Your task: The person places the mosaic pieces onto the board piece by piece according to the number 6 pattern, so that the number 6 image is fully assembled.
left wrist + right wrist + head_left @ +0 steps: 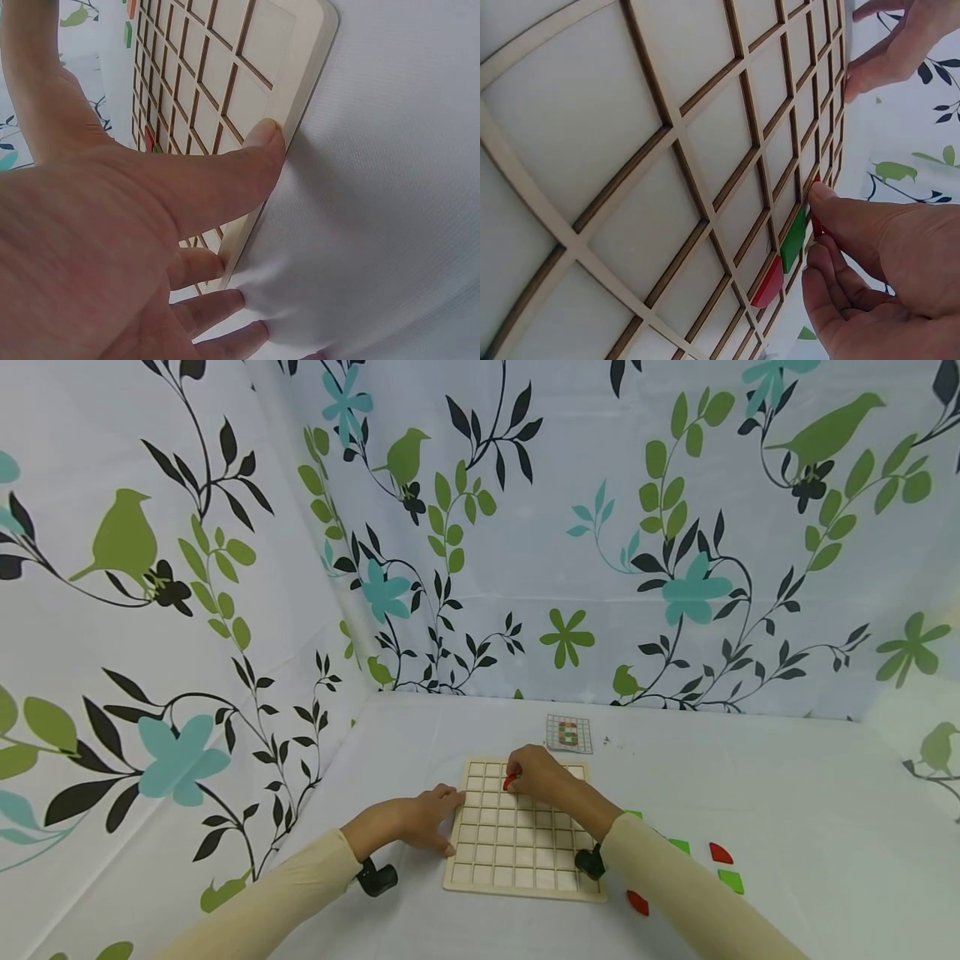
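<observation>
A pale wooden grid board lies flat on the white cloth. Over its far part, my right hand pinches a small red piece between thumb and fingers, at one of the cells. In the right wrist view, a green piece and a rounded red piece sit in cells beside the pinched one. My left hand rests at the board's left edge. In the left wrist view its thumb touches the frame, while other fingers lie along the edge and on the cloth.
Behind the board lies a small printed card with a coloured grid pattern. Loose pieces lie right of the board, among them a red quarter-round, a green piece and another red piece. A leaf-and-bird patterned curtain hangs behind.
</observation>
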The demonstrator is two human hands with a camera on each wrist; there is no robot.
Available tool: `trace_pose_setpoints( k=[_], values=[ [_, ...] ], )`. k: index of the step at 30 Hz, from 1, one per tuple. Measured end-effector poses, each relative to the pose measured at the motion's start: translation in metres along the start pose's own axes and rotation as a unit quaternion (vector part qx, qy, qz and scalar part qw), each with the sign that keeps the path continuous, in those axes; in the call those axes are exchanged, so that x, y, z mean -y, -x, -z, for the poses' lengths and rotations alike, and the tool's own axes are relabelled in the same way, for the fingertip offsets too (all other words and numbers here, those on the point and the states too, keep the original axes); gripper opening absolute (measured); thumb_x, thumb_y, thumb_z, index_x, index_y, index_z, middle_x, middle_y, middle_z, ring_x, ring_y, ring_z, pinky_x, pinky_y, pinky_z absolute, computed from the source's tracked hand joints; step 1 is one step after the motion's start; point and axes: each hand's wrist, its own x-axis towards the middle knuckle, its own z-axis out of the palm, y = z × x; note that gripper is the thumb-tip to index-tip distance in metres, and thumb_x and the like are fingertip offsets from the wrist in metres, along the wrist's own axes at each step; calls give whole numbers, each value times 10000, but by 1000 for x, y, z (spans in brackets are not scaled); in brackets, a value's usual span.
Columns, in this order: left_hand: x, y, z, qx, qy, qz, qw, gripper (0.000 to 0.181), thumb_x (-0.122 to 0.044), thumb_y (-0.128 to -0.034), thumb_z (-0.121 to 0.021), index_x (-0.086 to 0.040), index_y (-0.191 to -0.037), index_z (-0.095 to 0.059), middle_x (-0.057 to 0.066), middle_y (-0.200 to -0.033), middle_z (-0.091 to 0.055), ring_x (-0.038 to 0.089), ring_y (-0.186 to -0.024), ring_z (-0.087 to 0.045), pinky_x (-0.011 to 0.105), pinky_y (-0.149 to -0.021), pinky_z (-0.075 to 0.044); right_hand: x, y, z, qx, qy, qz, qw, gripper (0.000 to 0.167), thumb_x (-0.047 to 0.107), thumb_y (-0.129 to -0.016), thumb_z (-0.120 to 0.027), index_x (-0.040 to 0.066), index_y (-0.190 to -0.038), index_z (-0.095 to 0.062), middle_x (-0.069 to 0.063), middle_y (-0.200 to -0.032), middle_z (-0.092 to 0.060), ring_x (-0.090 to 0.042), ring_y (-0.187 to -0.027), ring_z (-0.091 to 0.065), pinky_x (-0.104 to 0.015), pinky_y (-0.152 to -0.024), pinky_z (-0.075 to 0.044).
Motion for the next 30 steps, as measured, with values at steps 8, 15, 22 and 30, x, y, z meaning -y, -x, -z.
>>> trace_pose_setpoints(
  k=[8, 15, 22, 30],
  values=[
    [-1, -2, -2, -28, -44, -33, 10000, 881, -282, -920, -850, -66, -1623, -366, 151, -1651, -362, 329, -1526, -397, 496, -1198, -407, -1, -1, -1, 153, -43, 27, 9999, 96, -5, -905, -804, -17, -966, -730, -113, -960, -698, -195, -854, -634, -357, -759, -559],
    [-1, -1, 0, -22, -24, -28, 10000, 887, -285, -914, -856, -69, -1623, -367, 153, -1649, -365, 324, -1525, -400, 487, -1197, -409, -4, -2, -3, 143, -63, 188, 9997, 67, 9, -907, -807, -4, -949, -756, -89, -923, -693, -157, -815, -602, -323, -728, -529],
    [-1, -1, -2, -55, -33, -25, 10000, 891, -285, -914, -856, -67, -1624, -364, 157, -1651, -363, 328, -1525, -402, 492, -1188, -419, -5, -1, -4, 34, 150, 445, 9989, 58, 0, -947, -757, -3, -953, -815, -131, -974, -782, -259, -886, -723, -372, -776, -601],
    [1, 0, -2, -74, -16, -37, 10000, 897, -285, -913, -858, -66, -1626, -360, 161, -1652, -361, 327, -1526, -402, 490, -1189, -419, -7, -1, -7, 53, 506, 421, 9978, 105, -26, -960, -728, 1, -1007, -818, -132, -1040, -770, -295, -998, -724, -394, -842, -611]
  ],
)
